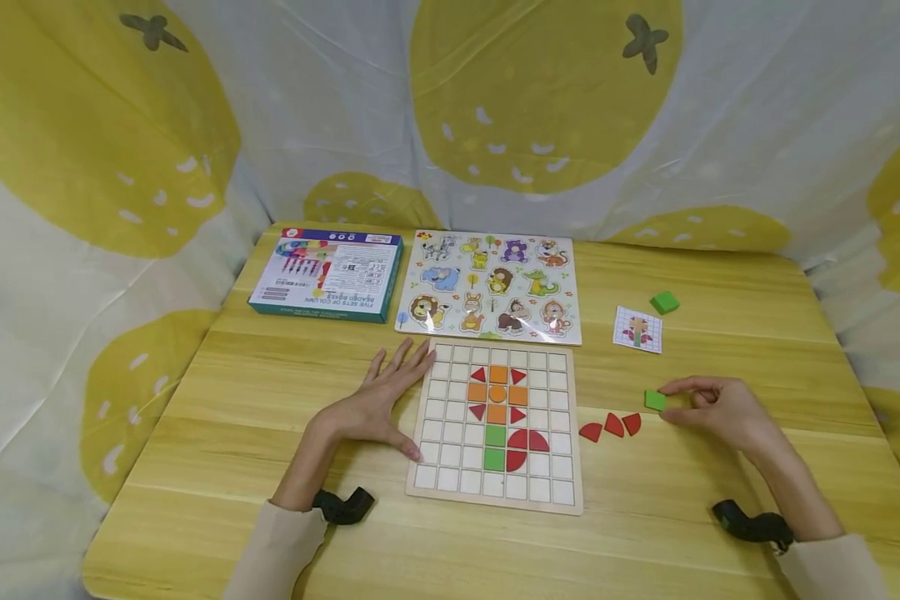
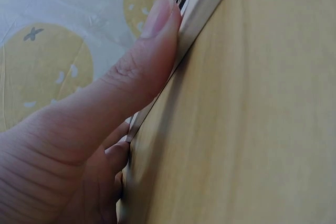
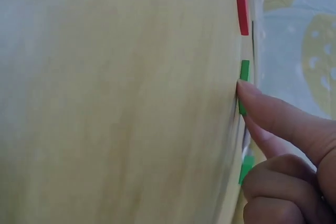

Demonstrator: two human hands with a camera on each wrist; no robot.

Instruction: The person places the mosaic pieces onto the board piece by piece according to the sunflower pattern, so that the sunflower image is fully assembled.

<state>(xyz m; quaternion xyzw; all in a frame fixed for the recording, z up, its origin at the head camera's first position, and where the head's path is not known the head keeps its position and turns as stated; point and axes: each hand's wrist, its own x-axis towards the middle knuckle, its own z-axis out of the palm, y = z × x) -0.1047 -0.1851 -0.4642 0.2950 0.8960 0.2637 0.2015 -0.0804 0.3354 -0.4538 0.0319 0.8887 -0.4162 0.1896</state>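
Observation:
In the head view a wooden grid board (image 1: 418,482) carries orange, red and green pieces in its squares. My left hand (image 1: 371,406) is spread along the board's left edge, the thumb near the lower part and fingertips at the upper corner. In the left wrist view the thumb (image 2: 126,77) presses against the board's side. My right hand (image 1: 723,414) pinches a green square tile (image 1: 654,401) between thumb and index finger, low over the table. Three red quarter-circle pieces (image 1: 614,425) lie between that tile and the board.
Behind the tile lie a pattern card (image 1: 637,330) and more green tiles (image 1: 664,302), apparently stacked. An animal puzzle board (image 1: 489,287) sits beyond the grid board, with a beaded-column toy box (image 1: 326,275) on its left. A fruit-patterned cloth (image 1: 345,108) hangs around the table.

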